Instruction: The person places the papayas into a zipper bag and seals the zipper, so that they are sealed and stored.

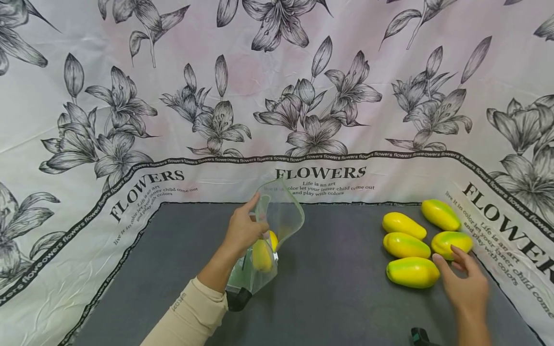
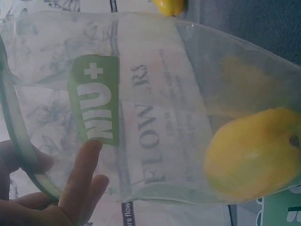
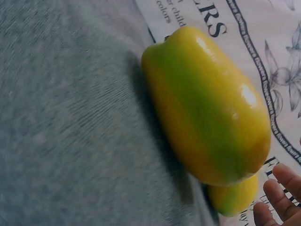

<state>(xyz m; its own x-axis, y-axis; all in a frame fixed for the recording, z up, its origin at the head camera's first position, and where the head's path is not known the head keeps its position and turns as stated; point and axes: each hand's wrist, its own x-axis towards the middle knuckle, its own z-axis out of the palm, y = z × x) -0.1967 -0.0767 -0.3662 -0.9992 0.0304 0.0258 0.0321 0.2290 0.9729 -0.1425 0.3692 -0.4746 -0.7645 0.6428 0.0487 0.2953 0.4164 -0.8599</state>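
Five yellow-green fruits [image 1: 413,272] lie loose on the right of one grey table [image 1: 337,274], three in a near column and two beside them. One clear bag [image 1: 289,214] stands well to their left, at least one yellow fruit [image 2: 254,155] inside; the exact number cannot be told. The left hand [image 1: 244,229] pinches the bag's rim between thumb and fingers. The right hand [image 1: 468,283], thumb and fingers spread, is at one loose fruit; whether they touch cannot be told.
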